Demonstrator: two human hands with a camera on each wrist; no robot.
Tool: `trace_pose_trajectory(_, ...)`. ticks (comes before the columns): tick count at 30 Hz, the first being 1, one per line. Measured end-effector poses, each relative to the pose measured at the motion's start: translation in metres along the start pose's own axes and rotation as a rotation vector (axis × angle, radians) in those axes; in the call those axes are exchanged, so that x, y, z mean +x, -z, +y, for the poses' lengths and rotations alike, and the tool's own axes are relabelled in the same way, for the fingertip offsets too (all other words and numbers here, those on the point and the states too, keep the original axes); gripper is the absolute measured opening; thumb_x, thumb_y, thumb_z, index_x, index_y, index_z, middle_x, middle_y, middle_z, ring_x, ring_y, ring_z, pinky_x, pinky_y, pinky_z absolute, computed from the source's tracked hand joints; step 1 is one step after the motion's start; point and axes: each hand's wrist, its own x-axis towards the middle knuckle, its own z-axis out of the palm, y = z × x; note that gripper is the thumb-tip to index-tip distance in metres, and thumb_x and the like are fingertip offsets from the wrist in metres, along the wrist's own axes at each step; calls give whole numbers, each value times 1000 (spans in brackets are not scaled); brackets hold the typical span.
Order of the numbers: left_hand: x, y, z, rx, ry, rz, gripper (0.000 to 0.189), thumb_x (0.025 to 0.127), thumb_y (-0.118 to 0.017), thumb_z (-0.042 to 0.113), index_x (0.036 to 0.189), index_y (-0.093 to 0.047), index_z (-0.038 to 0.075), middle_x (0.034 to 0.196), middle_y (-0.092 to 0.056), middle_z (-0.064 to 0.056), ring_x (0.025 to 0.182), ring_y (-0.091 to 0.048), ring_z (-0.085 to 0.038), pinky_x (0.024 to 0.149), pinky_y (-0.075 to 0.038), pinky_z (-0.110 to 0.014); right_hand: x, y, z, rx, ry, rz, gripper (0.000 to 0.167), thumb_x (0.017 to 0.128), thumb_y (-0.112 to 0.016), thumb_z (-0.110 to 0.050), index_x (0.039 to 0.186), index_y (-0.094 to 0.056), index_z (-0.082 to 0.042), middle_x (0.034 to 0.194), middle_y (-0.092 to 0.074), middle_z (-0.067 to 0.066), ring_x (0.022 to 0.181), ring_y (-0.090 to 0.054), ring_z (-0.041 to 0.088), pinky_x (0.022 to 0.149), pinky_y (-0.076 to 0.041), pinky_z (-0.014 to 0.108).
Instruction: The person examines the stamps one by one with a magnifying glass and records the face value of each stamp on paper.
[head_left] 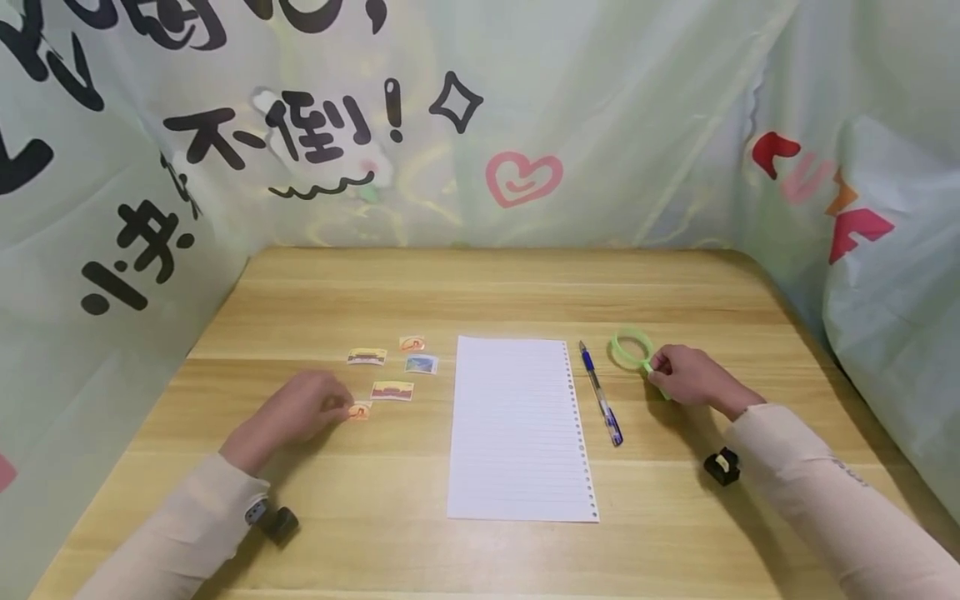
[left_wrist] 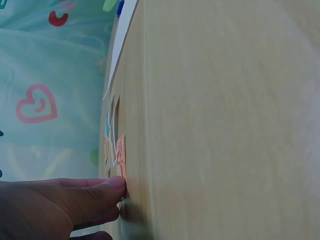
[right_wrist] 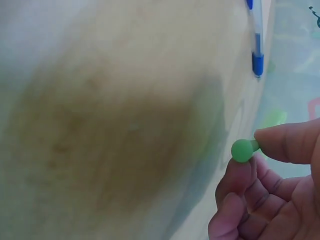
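Note:
My left hand (head_left: 303, 406) is at the left, its thumb and fingertips pinching the edge of a small orange-and-white stamp (head_left: 360, 410). The left wrist view shows this stamp (left_wrist: 121, 152) at the thumb tip, close to the tabletop. Several other stamps lie just beyond: a red-and-yellow one (head_left: 392, 391), a blue one (head_left: 422, 364), a yellow one (head_left: 367, 357) and another orange one (head_left: 412, 343). On the right, my right hand (head_left: 693, 377) grips the handle of a green magnifying glass (head_left: 617, 354). The round handle end (right_wrist: 242, 150) pokes out between thumb and fingers.
A lined sheet of paper (head_left: 517, 433) with punched holes lies mid-table. Right of it is a blue pen (head_left: 600, 392). Printed cloth (head_left: 600, 125) hangs behind and beside the wooden table (head_left: 525, 292). Both sleeves carry small black wrist devices.

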Motion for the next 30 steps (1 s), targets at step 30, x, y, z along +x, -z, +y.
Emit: trace_pose_trajectory(30, -3, -1, -3, -22, 23, 13, 13, 82, -75, 11, 95, -72, 8, 94, -69, -5, 91, -64, -28, 84, -51, -48, 24, -8, -65, 0, 197, 82, 21, 97, -54, -6, 112, -56, 8, 103, -63, 20, 95, -61, 32, 78, -51, 44)
